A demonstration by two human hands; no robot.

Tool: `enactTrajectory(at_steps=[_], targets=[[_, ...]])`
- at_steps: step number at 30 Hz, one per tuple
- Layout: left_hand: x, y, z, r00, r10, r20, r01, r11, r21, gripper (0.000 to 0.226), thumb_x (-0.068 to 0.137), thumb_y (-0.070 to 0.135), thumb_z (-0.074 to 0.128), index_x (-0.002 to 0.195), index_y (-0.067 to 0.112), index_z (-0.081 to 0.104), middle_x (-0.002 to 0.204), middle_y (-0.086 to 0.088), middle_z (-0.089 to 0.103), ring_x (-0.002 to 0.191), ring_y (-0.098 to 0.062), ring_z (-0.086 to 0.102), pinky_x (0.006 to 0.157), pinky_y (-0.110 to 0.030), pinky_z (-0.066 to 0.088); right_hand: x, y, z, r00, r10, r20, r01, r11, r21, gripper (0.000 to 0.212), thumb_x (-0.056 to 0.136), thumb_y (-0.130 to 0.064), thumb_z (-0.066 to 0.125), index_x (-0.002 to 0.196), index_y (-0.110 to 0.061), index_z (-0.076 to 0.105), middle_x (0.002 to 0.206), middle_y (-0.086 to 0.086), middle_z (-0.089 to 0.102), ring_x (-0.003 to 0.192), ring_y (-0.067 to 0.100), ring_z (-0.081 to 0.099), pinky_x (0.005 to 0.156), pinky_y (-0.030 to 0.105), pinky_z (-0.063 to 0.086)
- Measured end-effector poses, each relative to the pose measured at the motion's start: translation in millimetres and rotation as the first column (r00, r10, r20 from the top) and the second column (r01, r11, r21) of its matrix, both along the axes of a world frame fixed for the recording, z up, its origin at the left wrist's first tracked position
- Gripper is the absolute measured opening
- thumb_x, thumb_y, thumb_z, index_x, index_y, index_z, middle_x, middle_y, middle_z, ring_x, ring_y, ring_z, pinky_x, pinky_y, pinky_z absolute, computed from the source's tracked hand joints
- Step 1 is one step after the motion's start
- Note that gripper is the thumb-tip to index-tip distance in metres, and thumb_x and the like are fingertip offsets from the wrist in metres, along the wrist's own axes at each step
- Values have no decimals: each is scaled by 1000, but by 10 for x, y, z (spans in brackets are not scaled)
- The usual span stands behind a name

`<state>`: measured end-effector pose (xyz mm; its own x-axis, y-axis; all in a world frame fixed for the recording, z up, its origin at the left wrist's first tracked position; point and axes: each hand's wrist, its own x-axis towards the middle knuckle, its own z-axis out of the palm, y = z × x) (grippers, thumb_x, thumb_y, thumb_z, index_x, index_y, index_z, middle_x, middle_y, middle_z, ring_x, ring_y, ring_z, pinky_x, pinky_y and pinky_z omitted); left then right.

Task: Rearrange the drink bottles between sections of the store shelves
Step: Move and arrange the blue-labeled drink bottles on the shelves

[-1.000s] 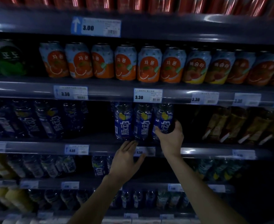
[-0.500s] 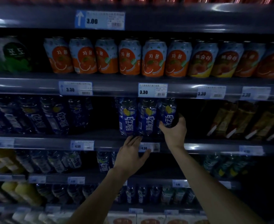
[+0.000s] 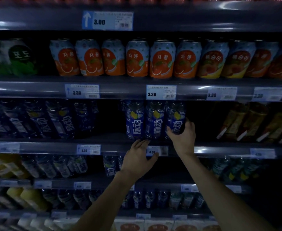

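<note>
Three blue drink bottles stand side by side on the middle shelf (image 3: 220, 150). My right hand (image 3: 182, 136) grips the lower part of the rightmost blue bottle (image 3: 176, 116). The middle blue bottle (image 3: 154, 120) and the left blue bottle (image 3: 134, 120) stand right beside it. My left hand (image 3: 139, 158) lies open with straight fingers against the shelf's front edge, fingertips just under the left two bottles. More blue bottles (image 3: 60, 120) of the same kind lean in a row further left on that shelf.
A dark gap (image 3: 110, 120) separates the two blue groups, and another dark gap (image 3: 202, 120) lies right of my right hand. Brown bottles (image 3: 246, 122) fill the far right. Orange cans (image 3: 137, 58) line the shelf above. Lower shelves hold more bottles.
The view has shifted slightly, so the shelves sit lower and further right in frame. Both hands stay where they were relative to the bottles, the right one still on the rightmost bottle.
</note>
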<state>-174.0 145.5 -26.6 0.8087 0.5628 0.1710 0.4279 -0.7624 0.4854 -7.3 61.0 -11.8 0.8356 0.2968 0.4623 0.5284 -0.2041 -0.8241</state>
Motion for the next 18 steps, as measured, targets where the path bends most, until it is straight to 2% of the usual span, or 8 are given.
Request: enactTrajectory(at_steps=[5, 9, 12, 15, 18], targets=[[-2, -3, 24, 1000, 7, 27, -7, 1000, -1, 67, 91, 56, 48, 145, 18, 36, 151, 2, 39, 143, -15, 22, 112, -37, 34, -14, 8, -7, 1000, -7, -1, 7, 1000, -9, 63, 73, -29, 80, 124, -6, 51, 112, 6, 49, 99, 12, 49, 86, 21, 40], [1, -28, 56, 997, 14, 74, -13, 1000, -23, 63, 91, 51, 52, 143, 17, 39, 146, -1, 43, 137, -18, 34, 110, -38, 36, -28, -7, 5, 1000, -3, -10, 3, 1000, -17, 64, 75, -30, 79, 126, -5, 50, 115, 9, 50, 104, 19, 53, 88, 24, 41], [-8, -32, 90, 991, 31, 129, -15, 992, -122, 63, 91, 46, 59, 142, 15, 40, 144, -3, 45, 131, -21, 43, 107, -35, 39, -66, -25, 23, 1000, -12, -25, 12, 1000, -13, 66, 76, -33, 78, 128, -6, 49, 119, 10, 50, 108, 22, 53, 90, 25, 42], [-28, -27, 164, 981, 93, 168, -53, 973, -226, 65, 89, 42, 62, 144, 17, 38, 147, -2, 43, 131, -21, 44, 105, -31, 39, -117, -62, 46, 998, -14, -59, 13, 1000, -22, 75, 77, -37, 77, 136, -5, 43, 129, 11, 48, 117, 24, 50, 95, 29, 42], [-38, -15, 264, 969, 128, 212, -68, 962, -265, 64, 89, 38, 64, 144, 16, 39, 145, -3, 46, 130, -20, 45, 101, -26, 39, -158, -114, 73, 998, -8, -67, 6, 1000, -27, 78, 79, -37, 75, 141, -7, 38, 137, 11, 44, 124, 24, 46, 98, 26, 36]])
